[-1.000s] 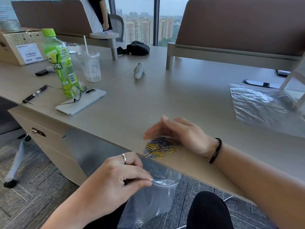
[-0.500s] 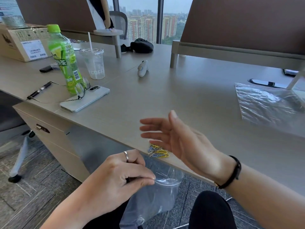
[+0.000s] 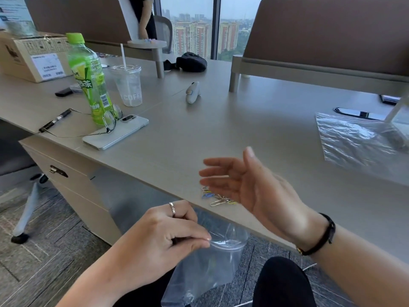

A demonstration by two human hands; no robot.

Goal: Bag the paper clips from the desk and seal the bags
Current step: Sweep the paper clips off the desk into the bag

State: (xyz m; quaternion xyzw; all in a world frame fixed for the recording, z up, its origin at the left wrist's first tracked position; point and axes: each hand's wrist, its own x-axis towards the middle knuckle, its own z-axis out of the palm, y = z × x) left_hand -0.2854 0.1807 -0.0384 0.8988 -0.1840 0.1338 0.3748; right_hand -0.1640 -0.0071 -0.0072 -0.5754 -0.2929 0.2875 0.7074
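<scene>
A small heap of coloured paper clips lies at the desk's front edge. My right hand hovers just above and behind them, fingers apart, palm turned left, holding nothing. Below the edge, my left hand pinches the rim of a clear plastic bag, whose mouth hangs open right under the clips. Whether clips lie inside the bag cannot be made out. A second clear bag lies flat on the desk at the far right.
On the left of the grey desk stand a green bottle, a plastic cup, a phone with glasses on it, and a pen. A white device lies mid-desk. A cardboard box sits far left.
My right hand lifted off the clips and opened. The heap at the edge is smaller than one second ago. My left hand kept its pinch on the bag.
</scene>
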